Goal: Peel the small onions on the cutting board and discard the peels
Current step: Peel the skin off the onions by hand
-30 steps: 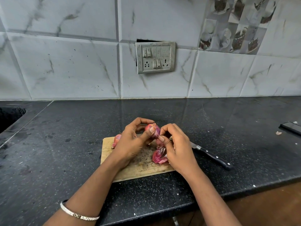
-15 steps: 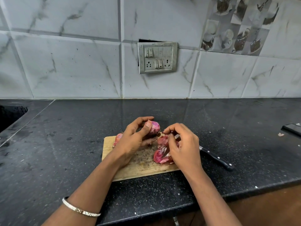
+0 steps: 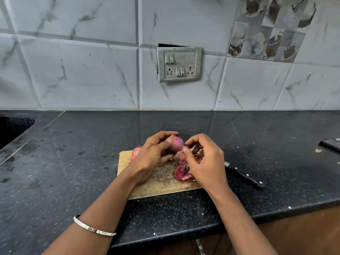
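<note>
My left hand [image 3: 152, 155] grips a small pink onion [image 3: 176, 144] above the wooden cutting board [image 3: 158, 183]. Just to its right, my right hand [image 3: 206, 162] has curled fingers, with thumb and forefinger pinching a strip of peel [image 3: 182, 155] by the onion's lower edge. A heap of red peels [image 3: 181, 173] lies on the board under my right hand. Another unpeeled onion [image 3: 135, 152] sits at the board's back left corner, partly hidden by my left hand.
A black-handled knife [image 3: 242, 174] lies on the black counter right of the board, its blade hidden by my hand. A dark flat object [image 3: 330, 145] and a scrap of peel [image 3: 318, 150] lie at far right. A sink opening [image 3: 11, 129] is at far left.
My right hand dropped toward the peel heap half a second ago and has come back up beside the onion. My left hand has lifted and turned the onion slightly.
</note>
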Demonstrator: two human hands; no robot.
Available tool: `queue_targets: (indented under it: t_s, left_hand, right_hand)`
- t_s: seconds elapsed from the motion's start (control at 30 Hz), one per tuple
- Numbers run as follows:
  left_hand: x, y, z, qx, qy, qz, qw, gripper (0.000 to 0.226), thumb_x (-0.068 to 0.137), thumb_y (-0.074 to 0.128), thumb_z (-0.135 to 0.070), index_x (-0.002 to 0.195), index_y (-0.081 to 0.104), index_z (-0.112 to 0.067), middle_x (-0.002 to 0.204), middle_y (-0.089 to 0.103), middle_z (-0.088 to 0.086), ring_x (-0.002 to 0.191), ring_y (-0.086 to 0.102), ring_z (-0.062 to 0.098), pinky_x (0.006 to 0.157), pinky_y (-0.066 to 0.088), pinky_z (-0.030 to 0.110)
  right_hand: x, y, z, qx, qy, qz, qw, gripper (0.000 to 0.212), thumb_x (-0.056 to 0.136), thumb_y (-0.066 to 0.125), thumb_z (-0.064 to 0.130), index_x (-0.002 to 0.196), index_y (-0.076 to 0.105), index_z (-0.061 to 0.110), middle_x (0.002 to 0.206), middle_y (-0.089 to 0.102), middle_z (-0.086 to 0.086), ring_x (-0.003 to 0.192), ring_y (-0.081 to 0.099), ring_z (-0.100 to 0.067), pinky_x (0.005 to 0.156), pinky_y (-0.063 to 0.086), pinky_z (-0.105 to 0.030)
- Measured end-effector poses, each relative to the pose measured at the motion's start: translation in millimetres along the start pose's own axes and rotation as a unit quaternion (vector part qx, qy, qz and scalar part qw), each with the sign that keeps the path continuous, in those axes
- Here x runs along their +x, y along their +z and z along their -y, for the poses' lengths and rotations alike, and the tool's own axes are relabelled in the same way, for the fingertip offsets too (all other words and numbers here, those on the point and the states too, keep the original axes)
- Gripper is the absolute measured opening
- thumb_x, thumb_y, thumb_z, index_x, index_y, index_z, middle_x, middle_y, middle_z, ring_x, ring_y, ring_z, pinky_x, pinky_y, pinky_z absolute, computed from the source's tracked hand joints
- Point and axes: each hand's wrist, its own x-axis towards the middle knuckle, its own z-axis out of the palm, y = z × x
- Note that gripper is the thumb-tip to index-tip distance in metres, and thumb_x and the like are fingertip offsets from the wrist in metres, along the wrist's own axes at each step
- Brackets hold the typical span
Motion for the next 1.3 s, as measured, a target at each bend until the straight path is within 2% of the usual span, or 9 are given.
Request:
queue_targets:
  t_s: [0.1,0.17,0.37,0.53,0.7,0.87,1.07,1.3]
  left_hand:
    - [-0.8,-1.4,1.1,0.016,0.003,0.008,1.000,0.026,0.106,0.049,-0.011,0.124,0.066,-0.015,0.105,0.071,0.003,0.093,0.067,0.010,0.081,0.058,0.022]
    - [-1.9,-2.0,0.4,0.026,0.004,0.019,0.999,0.027,0.106,0.048,-0.010,0.124,0.066,-0.017,0.113,0.072,0.008,0.098,0.068,0.012,0.082,0.057,0.022]
    - [-3.7,-2.0,0.6,0.014,0.004,0.065,0.998,0.040,0.103,0.042,0.005,0.132,0.063,-0.014,0.131,0.066,0.015,0.121,0.065,0.026,0.107,0.051,0.037]
    - [-2.5,-2.0,1.5,0.030,0.025,0.076,0.996,0.042,0.101,0.046,0.010,0.133,0.063,-0.012,0.131,0.065,0.016,0.108,0.069,0.019,0.092,0.057,0.026]
    - [-4.4,-7.5,5.3,0.129,0.092,0.069,0.985,0.038,0.098,0.059,0.000,0.130,0.066,-0.020,0.125,0.070,0.003,0.118,0.066,0.024,0.102,0.054,0.040]
    - [-6.5,-6.9,5.7,0.166,0.118,0.050,0.978,0.037,0.098,0.063,-0.003,0.132,0.065,-0.018,0.125,0.070,0.001,0.117,0.067,0.018,0.103,0.054,0.042]
    - [-5.8,-7.1,7.5,0.216,0.141,0.044,0.965,0.038,0.098,0.063,0.000,0.131,0.065,-0.017,0.122,0.071,-0.001,0.110,0.070,0.012,0.096,0.058,0.033]
    - [-2.1,-9.0,9.4,0.308,0.164,0.034,0.937,0.035,0.099,0.064,-0.011,0.132,0.065,-0.024,0.122,0.071,-0.011,0.112,0.068,0.005,0.101,0.055,0.037]
  right_hand:
    - [0.0,2.0,-1.0,0.008,-0.024,0.035,0.999,0.018,0.091,0.075,0.027,0.105,0.067,0.020,0.097,0.062,0.012,0.085,0.061,-0.006,0.075,0.053,-0.030]
    - [0.6,2.6,-1.6,0.007,-0.031,0.039,0.999,0.020,0.091,0.075,0.030,0.107,0.068,0.020,0.099,0.060,0.012,0.087,0.059,-0.006,0.075,0.052,-0.029]
    - [0.3,3.3,-3.7,0.009,-0.030,0.036,0.999,0.017,0.091,0.075,0.024,0.105,0.067,0.020,0.099,0.058,0.010,0.090,0.060,-0.006,0.075,0.053,-0.032]
    - [1.7,4.0,-5.3,0.025,-0.016,0.019,0.999,0.013,0.091,0.075,0.022,0.102,0.068,0.018,0.099,0.059,0.010,0.085,0.062,-0.008,0.072,0.055,-0.037]
    - [2.4,1.7,-5.6,0.021,-0.011,0.009,1.000,0.009,0.089,0.077,0.021,0.092,0.070,0.016,0.091,0.063,0.010,0.085,0.062,-0.007,0.076,0.050,-0.027]
    - [2.6,0.5,-6.0,0.006,-0.002,0.004,1.000,0.011,0.083,0.081,0.014,0.091,0.074,0.016,0.091,0.066,0.011,0.087,0.062,-0.002,0.076,0.046,-0.013]
    - [1.4,0.4,-8.1,-0.014,0.010,0.012,1.000,0.012,0.081,0.082,0.016,0.086,0.072,0.020,0.087,0.064,0.017,0.087,0.061,-0.008,0.079,0.050,-0.031]
    - [-2.1,3.4,-9.0,-0.028,0.020,0.071,0.997,0.015,0.088,0.073,0.012,0.088,0.062,0.022,0.092,0.058,0.014,0.093,0.055,-0.012,0.079,0.043,-0.028]
